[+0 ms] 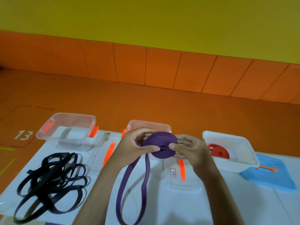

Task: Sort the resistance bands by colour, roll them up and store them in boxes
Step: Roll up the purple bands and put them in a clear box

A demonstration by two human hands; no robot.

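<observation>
Two hands hold the purple band roll (160,138) up in front of the middle clear box (151,125) at 12 o'clock. I think the roll could spring open if a thumb slips, because a long loop (145,176) hangs loose toward 6 o'clock. The left hand (138,143) and right hand (190,148) curl round its sides, with thumbs pressing the front. Black bands (53,174) lie at 8 o'clock.

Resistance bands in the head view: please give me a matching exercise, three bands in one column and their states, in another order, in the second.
Column one
1. purple band
2. black bands
3. red band

Column two
A. rolled up, lying in the white box
B. partly rolled, gripped by the left hand and right hand
C. loose heap on the table

Pairs: 1-B, 2-C, 3-A.
</observation>
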